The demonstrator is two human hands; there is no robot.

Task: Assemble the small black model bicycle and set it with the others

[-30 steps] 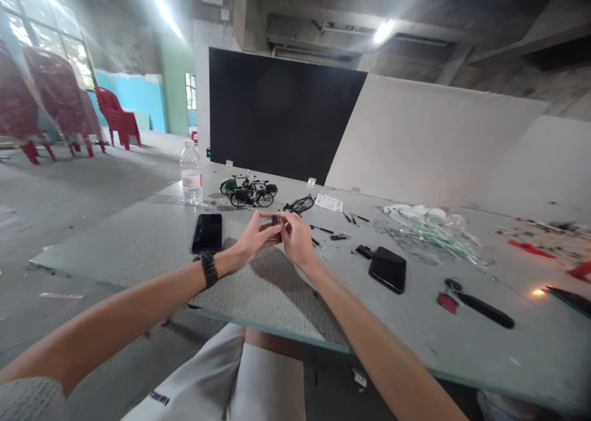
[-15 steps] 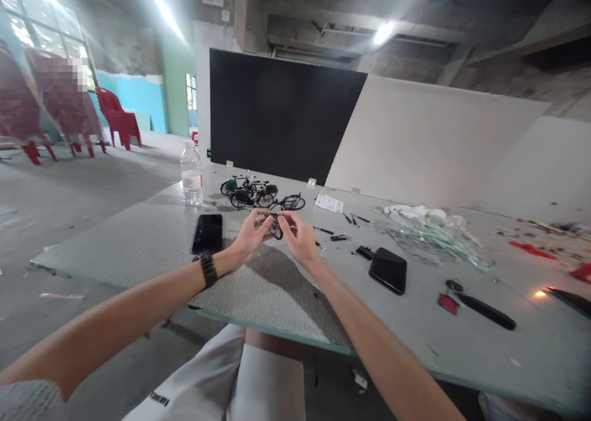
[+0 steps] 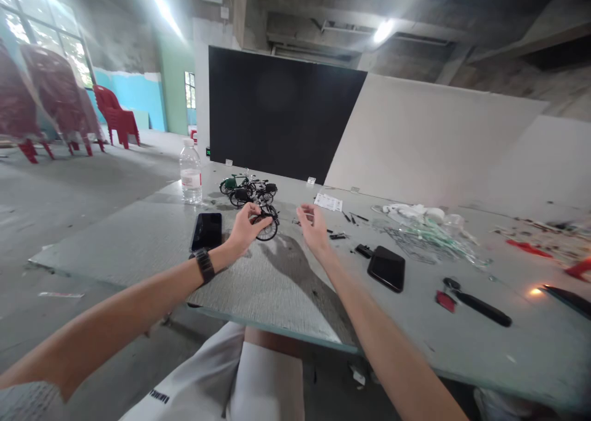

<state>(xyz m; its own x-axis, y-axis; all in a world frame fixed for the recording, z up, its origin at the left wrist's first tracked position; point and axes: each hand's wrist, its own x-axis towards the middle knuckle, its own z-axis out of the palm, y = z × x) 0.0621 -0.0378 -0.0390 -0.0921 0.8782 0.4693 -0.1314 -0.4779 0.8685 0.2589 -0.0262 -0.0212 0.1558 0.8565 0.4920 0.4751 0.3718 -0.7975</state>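
Observation:
My left hand [image 3: 247, 229] pinches a small black model bicycle [image 3: 268, 229] between thumb and fingers. The model's front-facing wheel stands just above or on the table; I cannot tell which. To the right of it, my right hand [image 3: 314, 229] is held apart from the model, its fingers loosely bent and spread with nothing visible in them. A small dark part lies by its fingertips, partly hidden. Beyond my left hand stand a model bicycle with green bags [image 3: 231, 184] and a black model bicycle [image 3: 241, 197], close together and overlapping in view.
A phone [image 3: 207, 231] and a water bottle [image 3: 191, 175] are on the left. Rightward lie white papers [image 3: 329, 202], small black parts [image 3: 339, 236], a black device [image 3: 386, 269], plastic wrapping [image 3: 429, 230] and a black-handled tool [image 3: 482, 307]. A black panel [image 3: 281, 113] stands behind.
Both hands were together on a small wheeled part. My right hand has moved away to the right; the model bicycle that was lying behind the hands is now in my left hand.

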